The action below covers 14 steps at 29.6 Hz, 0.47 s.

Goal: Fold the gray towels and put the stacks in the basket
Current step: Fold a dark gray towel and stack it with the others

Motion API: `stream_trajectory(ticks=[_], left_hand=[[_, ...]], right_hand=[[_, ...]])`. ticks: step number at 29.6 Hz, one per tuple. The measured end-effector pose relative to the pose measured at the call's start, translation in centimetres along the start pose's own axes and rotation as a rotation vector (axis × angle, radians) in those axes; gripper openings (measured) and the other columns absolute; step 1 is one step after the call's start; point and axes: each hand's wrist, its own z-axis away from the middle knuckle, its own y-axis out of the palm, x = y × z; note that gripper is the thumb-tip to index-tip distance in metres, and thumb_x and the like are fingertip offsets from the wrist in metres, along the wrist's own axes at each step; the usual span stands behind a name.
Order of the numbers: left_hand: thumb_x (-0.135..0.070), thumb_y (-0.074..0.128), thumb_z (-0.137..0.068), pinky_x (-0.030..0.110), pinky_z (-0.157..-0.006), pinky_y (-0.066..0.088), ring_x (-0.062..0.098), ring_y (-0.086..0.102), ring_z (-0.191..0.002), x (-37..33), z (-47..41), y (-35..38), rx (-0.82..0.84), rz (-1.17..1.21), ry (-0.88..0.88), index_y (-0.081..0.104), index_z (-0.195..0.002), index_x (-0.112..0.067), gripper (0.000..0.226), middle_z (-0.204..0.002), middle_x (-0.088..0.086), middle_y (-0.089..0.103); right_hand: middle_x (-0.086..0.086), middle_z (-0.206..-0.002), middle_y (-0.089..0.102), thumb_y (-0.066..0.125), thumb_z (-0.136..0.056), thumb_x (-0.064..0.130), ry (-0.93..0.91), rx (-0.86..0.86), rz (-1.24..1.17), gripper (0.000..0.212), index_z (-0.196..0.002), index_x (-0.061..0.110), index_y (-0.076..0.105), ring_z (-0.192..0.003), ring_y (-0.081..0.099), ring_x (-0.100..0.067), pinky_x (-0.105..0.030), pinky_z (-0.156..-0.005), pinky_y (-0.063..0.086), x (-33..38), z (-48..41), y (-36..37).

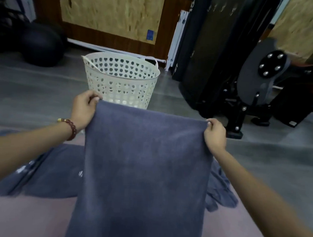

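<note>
Both arms reach forward. The left hand (84,108) and right hand (215,134) each pinch a top corner of the gray towel (145,163), their grip clamped on it.

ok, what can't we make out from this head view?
All head view:
- Basket inside: its own near wall hides any contents; its base is behind the held towel.
- Held towel, pinched by left hand and right hand: lower end cut off by the bottom edge.
- Loose towels on the pink surface: partly behind the held towel, blurred; count unclear.

Both hands, left hand (83,110) and right hand (215,134), pinch a gray towel (145,163) before a basket (120,79).
</note>
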Motion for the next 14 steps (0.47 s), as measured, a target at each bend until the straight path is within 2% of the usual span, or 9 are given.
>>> stream_trajectory(ticks=[2, 3, 4, 5, 6, 8, 9, 12, 14], left_hand=[[0.008, 0.049, -0.090, -0.001, -0.070, 0.035, -0.011, 0.056, -0.074, 5.1, 1.0, 1.8, 0.062, -0.053, -0.129, 0.066, -0.083, -0.005, 0.022, -0.083, 0.011, 0.064], [0.006, 0.051, -0.090, 0.002, -0.070, 0.038, 0.002, 0.059, -0.081, 7.4, 1.3, 2.7, 0.083, -0.070, -0.189, 0.067, -0.087, -0.001, 0.018, -0.088, 0.015, 0.066], [0.003, 0.052, -0.091, 0.011, -0.074, 0.042, 0.017, 0.061, -0.088, 9.6, 1.6, 3.6, 0.100, -0.091, -0.232, 0.067, -0.093, 0.002, 0.016, -0.095, 0.019, 0.067], [0.000, 0.053, -0.091, 0.021, -0.077, 0.045, 0.027, 0.061, -0.092, 11.7, 1.7, 4.5, 0.111, -0.116, -0.258, 0.067, -0.097, 0.004, 0.016, -0.099, 0.021, 0.067], [-0.002, 0.054, -0.092, 0.025, -0.079, 0.045, 0.033, 0.062, -0.095, 14.2, 1.9, 5.6, 0.116, -0.137, -0.280, 0.067, -0.100, 0.004, 0.017, -0.101, 0.023, 0.067], [-0.004, 0.054, -0.092, 0.019, -0.074, 0.045, 0.034, 0.062, -0.092, 17.8, 2.0, 7.4, 0.143, -0.160, -0.328, 0.066, -0.102, 0.004, 0.018, -0.100, 0.023, 0.067], [-0.005, 0.054, -0.092, 0.021, -0.072, 0.046, 0.032, 0.061, -0.089, 19.5, 1.9, 8.4, 0.156, -0.173, -0.356, 0.066, -0.103, 0.003, 0.018, -0.099, 0.022, 0.067], [-0.007, 0.053, -0.092, 0.039, -0.078, 0.048, 0.037, 0.062, -0.090, 23.8, 1.8, 11.4, 0.174, -0.211, -0.382, 0.066, -0.098, 0.001, 0.016, -0.097, 0.022, 0.067], [-0.006, 0.052, -0.092, 0.040, -0.082, 0.046, 0.038, 0.061, -0.094, 25.9, 1.8, 13.2, 0.184, -0.252, -0.410, 0.066, -0.097, 0.001, 0.017, -0.099, 0.023, 0.067]], right_hand=[[-0.016, -0.115, 0.064, 0.043, -0.096, 0.014, 0.035, 0.104, 0.105, 0.028, -0.114, 0.010, 0.063, -0.108, 0.057, -0.036, -0.039, -0.086, 0.045, -2.2, -0.4, 3.6], [-0.018, -0.116, 0.064, 0.043, -0.096, 0.013, 0.047, 0.154, 0.141, 0.028, -0.115, 0.009, 0.064, -0.110, 0.056, -0.038, -0.039, -0.087, 0.045, -3.2, -0.7, 5.5], [-0.019, -0.117, 0.064, 0.044, -0.096, 0.012, 0.058, 0.189, 0.158, 0.028, -0.115, 0.008, 0.064, -0.110, 0.056, -0.039, -0.039, -0.088, 0.044, -4.1, -1.1, 7.3], [-0.020, -0.117, 0.064, 0.044, -0.096, 0.010, 0.066, 0.214, 0.164, 0.028, -0.114, 0.006, 0.065, -0.110, 0.055, -0.039, -0.039, -0.089, 0.044, -4.9, -1.5, 9.1], [-0.021, -0.116, 0.064, 0.045, -0.095, 0.008, 0.069, 0.240, 0.165, 0.027, -0.112, 0.004, 0.066, -0.110, 0.056, -0.039, -0.038, -0.089, 0.043, -5.9, -1.9, 11.3], [-0.023, -0.114, 0.065, 0.045, -0.094, 0.005, 0.059, 0.282, 0.165, 0.027, -0.109, 0.000, 0.067, -0.109, 0.056, -0.039, -0.036, -0.090, 0.042, -7.6, -2.6, 14.8], [-0.022, -0.115, 0.065, 0.046, -0.094, 0.004, 0.058, 0.290, 0.173, 0.026, -0.109, 0.000, 0.067, -0.109, 0.057, -0.038, -0.036, -0.090, 0.042, -8.7, -2.9, 16.7], [-0.021, -0.118, 0.064, 0.045, -0.095, 0.008, 0.081, 0.312, 0.214, 0.027, -0.112, 0.004, 0.066, -0.110, 0.056, -0.039, -0.037, -0.091, 0.043, -11.6, -3.6, 21.1], [-0.021, -0.118, 0.063, 0.044, -0.096, 0.010, 0.096, 0.343, 0.241, 0.027, -0.112, 0.005, 0.065, -0.110, 0.056, -0.040, -0.038, -0.090, 0.043, -13.4, -4.1, 23.5]])
